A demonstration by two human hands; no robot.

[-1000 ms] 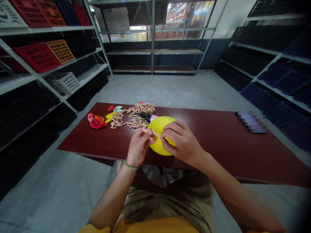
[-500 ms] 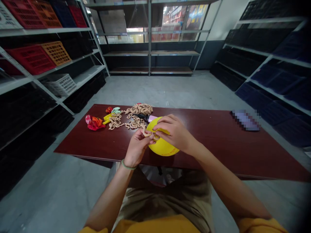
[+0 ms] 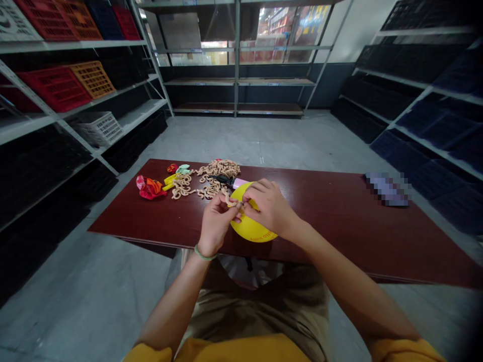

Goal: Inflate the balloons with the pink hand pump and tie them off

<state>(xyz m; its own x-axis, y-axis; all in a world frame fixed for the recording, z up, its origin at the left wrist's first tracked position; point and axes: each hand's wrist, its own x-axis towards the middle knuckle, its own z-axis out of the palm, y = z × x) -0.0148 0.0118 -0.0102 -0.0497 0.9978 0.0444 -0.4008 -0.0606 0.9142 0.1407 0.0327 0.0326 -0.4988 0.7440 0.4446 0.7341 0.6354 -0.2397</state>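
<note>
A round, inflated yellow balloon (image 3: pixel 254 230) with reddish lettering is held over the table's near edge, between my hands. My left hand (image 3: pixel 218 220) is closed, its thumb and fingers pinching a wavy beige cord (image 3: pixel 229 199). My right hand (image 3: pixel 270 205) curls over the balloon's top, fingertips closed in a pinch at its neck, where the cord's end meets it. The fingers partly hide that spot. Just behind lie a lilac and black pump-like tool (image 3: pixel 240 183) and a heap of wavy beige cords (image 3: pixel 222 169).
Crumpled red and orange balloons (image 3: pixel 150 188), yellow pieces (image 3: pixel 171 181) and a mint-green piece (image 3: pixel 183 169) lie on the dark red table (image 3: pixel 324 221). A blurred-out purple object (image 3: pixel 387 190) is at its right. Shelves with crates (image 3: pixel 53 89) stand around.
My right fingers have drawn in from the balloon's upper side to pinch beside my left fingertips. The balloon has turned slightly, so more lettering shows. The view has shifted a little.
</note>
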